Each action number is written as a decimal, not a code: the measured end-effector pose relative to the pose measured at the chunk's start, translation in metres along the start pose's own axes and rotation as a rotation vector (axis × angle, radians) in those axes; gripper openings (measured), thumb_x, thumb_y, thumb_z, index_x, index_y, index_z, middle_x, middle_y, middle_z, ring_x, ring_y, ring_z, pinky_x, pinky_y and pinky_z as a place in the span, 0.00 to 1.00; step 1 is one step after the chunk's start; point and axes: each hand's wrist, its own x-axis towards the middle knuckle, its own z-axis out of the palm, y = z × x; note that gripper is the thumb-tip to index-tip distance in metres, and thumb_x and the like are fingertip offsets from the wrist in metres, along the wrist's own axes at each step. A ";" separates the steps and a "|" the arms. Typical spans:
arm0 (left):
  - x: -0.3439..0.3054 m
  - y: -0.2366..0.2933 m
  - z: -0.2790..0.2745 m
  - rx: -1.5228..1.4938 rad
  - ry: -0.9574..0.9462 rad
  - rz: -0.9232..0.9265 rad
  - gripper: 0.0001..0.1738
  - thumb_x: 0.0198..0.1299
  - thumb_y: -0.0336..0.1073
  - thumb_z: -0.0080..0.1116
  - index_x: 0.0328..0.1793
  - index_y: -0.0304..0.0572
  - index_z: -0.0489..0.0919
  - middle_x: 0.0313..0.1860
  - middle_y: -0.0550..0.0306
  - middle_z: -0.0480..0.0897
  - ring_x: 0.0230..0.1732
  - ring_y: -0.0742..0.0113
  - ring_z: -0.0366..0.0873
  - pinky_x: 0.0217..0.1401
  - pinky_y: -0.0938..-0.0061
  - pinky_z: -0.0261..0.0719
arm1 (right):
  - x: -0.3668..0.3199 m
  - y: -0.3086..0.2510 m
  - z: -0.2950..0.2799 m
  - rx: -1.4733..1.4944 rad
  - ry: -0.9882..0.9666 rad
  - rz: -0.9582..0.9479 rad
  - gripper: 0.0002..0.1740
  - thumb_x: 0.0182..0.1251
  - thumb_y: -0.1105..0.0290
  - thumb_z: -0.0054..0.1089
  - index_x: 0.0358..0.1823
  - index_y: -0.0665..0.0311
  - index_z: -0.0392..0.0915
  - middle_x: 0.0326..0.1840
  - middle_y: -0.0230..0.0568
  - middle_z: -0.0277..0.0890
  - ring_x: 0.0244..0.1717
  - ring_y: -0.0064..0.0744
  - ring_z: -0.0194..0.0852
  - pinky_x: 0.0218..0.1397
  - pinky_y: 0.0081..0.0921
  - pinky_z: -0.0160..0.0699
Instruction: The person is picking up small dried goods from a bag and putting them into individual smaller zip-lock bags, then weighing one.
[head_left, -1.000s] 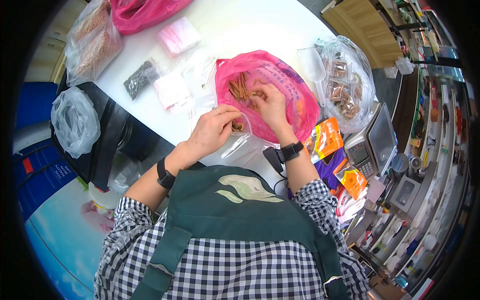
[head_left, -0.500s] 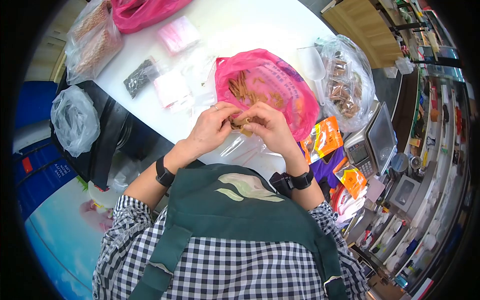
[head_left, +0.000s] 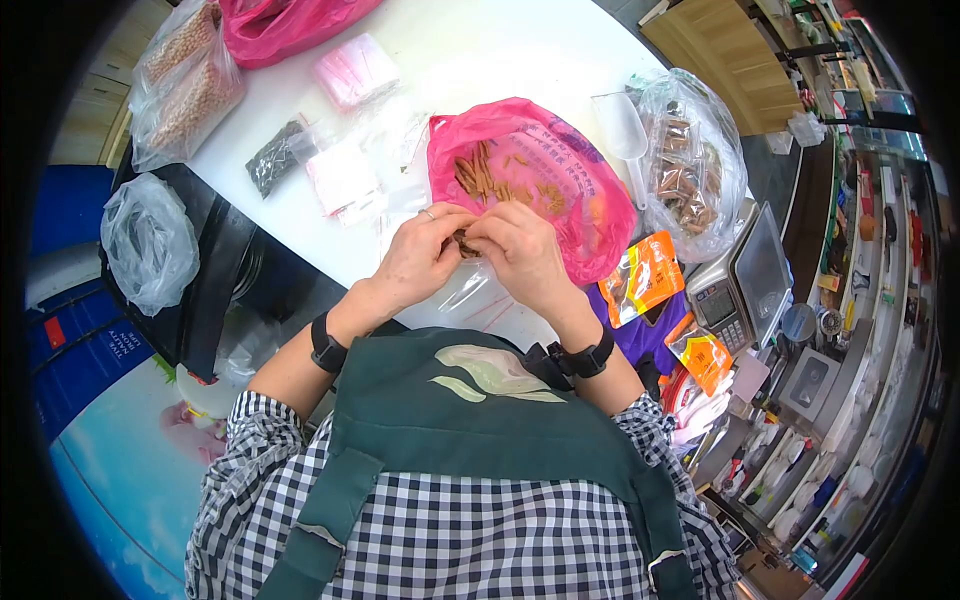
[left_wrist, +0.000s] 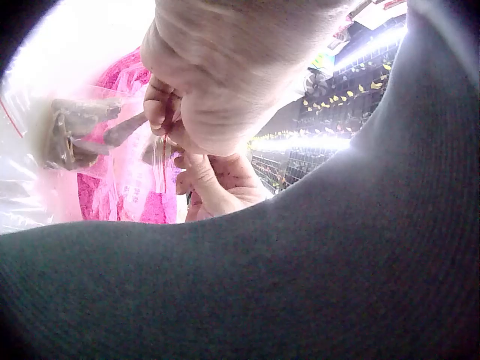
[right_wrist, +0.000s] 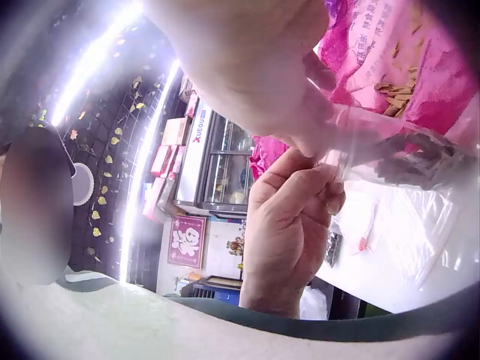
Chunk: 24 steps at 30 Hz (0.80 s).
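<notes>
The left hand [head_left: 412,256] and right hand [head_left: 525,256] are pinching a clear bag [right_wrist: 424,163] of brown pieces between them; at one o'clock, a pink bag [head_left: 592,238] is lying open around brown sticks [head_left: 474,172]; at ten, a dark packet [head_left: 276,158] is resting.

Wears a black-and-white checked shirt [head_left: 450,535], its left sleeve [head_left: 265,425] and right sleeve [head_left: 645,430] bunched up on the arms. Has over it a dark green apron [head_left: 450,435], marked towards the far edge with a pale cream-and-green leaf-like print [head_left: 497,375]. Carries green straps at near left [head_left: 345,492] and near right [head_left: 655,510], with metal buckles. Bears a chunky black left wristband [head_left: 326,345] and a black right wristband [head_left: 596,355], with a small dark device [head_left: 547,367] just left of the latter. Shows a thin ring [head_left: 429,213] on the left hand [head_left: 415,258].
</notes>
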 end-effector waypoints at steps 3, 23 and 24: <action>-0.001 -0.004 0.001 0.021 0.025 0.029 0.20 0.54 0.19 0.51 0.54 0.34 0.80 0.51 0.48 0.81 0.40 0.57 0.81 0.42 0.71 0.78 | -0.003 0.000 0.000 0.012 0.134 0.085 0.07 0.51 0.78 0.67 0.33 0.63 0.82 0.35 0.41 0.77 0.38 0.41 0.76 0.40 0.33 0.76; -0.002 -0.009 0.005 -0.033 0.050 0.014 0.23 0.51 0.18 0.53 0.56 0.32 0.79 0.53 0.50 0.80 0.34 0.67 0.80 0.38 0.76 0.78 | -0.007 0.009 0.047 -0.349 0.090 0.113 0.13 0.43 0.72 0.69 0.34 0.66 0.86 0.61 0.47 0.75 0.65 0.52 0.66 0.61 0.47 0.68; -0.002 -0.009 0.004 -0.027 0.047 0.011 0.23 0.51 0.18 0.53 0.56 0.32 0.79 0.53 0.50 0.80 0.34 0.68 0.80 0.38 0.76 0.78 | -0.009 0.009 0.046 -0.291 0.111 0.132 0.12 0.45 0.71 0.69 0.34 0.67 0.86 0.60 0.49 0.75 0.64 0.53 0.66 0.61 0.49 0.67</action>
